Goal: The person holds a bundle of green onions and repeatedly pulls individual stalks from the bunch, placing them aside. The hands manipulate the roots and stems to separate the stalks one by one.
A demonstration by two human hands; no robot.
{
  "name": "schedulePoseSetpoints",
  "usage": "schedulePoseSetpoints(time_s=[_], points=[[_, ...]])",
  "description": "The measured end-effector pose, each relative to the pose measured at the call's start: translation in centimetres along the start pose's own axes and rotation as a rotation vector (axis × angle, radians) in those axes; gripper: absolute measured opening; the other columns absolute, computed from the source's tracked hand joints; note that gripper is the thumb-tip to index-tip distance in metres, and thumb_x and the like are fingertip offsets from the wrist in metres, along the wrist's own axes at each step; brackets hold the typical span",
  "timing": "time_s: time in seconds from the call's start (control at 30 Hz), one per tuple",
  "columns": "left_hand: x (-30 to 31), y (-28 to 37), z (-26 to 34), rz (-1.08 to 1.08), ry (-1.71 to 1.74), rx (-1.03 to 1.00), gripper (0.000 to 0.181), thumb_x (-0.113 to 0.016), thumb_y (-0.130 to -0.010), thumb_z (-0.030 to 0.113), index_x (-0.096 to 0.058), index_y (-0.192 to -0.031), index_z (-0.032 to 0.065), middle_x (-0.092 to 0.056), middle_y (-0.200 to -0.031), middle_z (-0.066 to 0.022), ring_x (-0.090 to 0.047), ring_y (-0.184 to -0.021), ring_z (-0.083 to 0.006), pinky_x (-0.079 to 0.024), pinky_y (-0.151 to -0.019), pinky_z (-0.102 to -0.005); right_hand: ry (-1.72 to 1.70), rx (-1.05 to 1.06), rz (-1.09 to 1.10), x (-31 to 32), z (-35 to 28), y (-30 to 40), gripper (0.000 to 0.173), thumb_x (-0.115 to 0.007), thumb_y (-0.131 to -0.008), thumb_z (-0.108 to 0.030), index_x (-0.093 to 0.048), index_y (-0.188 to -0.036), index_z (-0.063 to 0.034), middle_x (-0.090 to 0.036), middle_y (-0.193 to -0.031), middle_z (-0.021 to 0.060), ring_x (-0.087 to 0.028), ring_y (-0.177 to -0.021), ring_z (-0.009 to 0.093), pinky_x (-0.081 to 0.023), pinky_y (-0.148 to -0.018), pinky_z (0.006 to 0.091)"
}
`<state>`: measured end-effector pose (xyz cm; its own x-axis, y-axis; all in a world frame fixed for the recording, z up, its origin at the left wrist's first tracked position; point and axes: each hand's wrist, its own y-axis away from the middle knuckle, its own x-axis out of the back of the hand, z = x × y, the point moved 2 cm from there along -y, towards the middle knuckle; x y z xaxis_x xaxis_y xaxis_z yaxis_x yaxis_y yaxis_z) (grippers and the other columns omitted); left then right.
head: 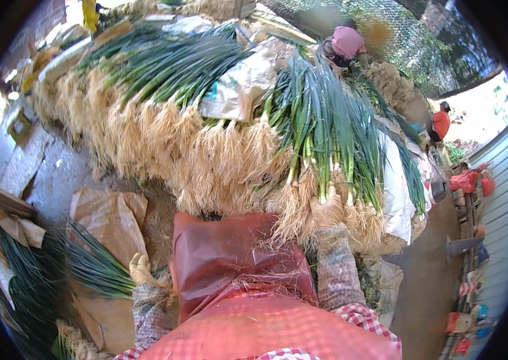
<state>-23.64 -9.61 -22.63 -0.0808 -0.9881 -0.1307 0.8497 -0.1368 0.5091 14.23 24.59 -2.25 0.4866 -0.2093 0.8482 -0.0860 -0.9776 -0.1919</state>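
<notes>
My left hand (142, 269), in a pale work glove, is at the root end of a bundle of green onions (96, 263) lying low on the left over brown sacking (107, 220); whether its fingers grip the stems cannot be told. My gloved right hand (327, 210) is at the white stem bases of green onions (321, 126) in the pile before me, its fingers around them. Long pale roots (288, 211) hang beside it. A red plastic apron (231, 252) with loose root bits on it covers my lap.
The long heap of green onions (168, 58) spans the front, partly under a white woven sack (245, 87). More green onions (24, 270) lie at far left. A person in pink (346, 42) bends behind the heap; another in orange (441, 123) is at right, near a corrugated wall (499, 189).
</notes>
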Motion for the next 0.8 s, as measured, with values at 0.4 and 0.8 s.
schedulePoseSetpoints(time_s=[0.4, 0.8], points=[[-19.8, 23.4, 7.6, -1.062, -0.178, -0.028, 0.022, -0.057, -0.094, 0.011, -0.061, -0.112, 0.0003, -0.067, -0.109, -0.0130, -0.065, -0.092, -0.0186, -0.057, -0.074, -0.0313, -2.117, -0.001, -1.104, 8.4, 2.3, 0.4, 0.038, -0.064, -0.088, -0.011, -0.052, -0.119, 0.0057, -0.064, -0.102, 0.0144, -0.066, -0.085, 0.016, -0.056, -0.061, 0.0317], [-18.4, 33.1, 5.8, -1.804, -0.552, 0.426, 0.021, -0.063, -0.092, 0.011, -0.065, -0.110, 0.0000, -0.066, -0.110, -0.0076, -0.060, -0.095, -0.0133, -0.049, -0.086, -0.0304, -1.790, -0.135, -0.759, 6.3, -2.1, 4.2, 0.042, -0.063, -0.088, -0.012, -0.054, -0.126, 0.0022, -0.064, -0.114, 0.0153, -0.066, -0.094, 0.023, -0.055, -0.086, 0.0358]])
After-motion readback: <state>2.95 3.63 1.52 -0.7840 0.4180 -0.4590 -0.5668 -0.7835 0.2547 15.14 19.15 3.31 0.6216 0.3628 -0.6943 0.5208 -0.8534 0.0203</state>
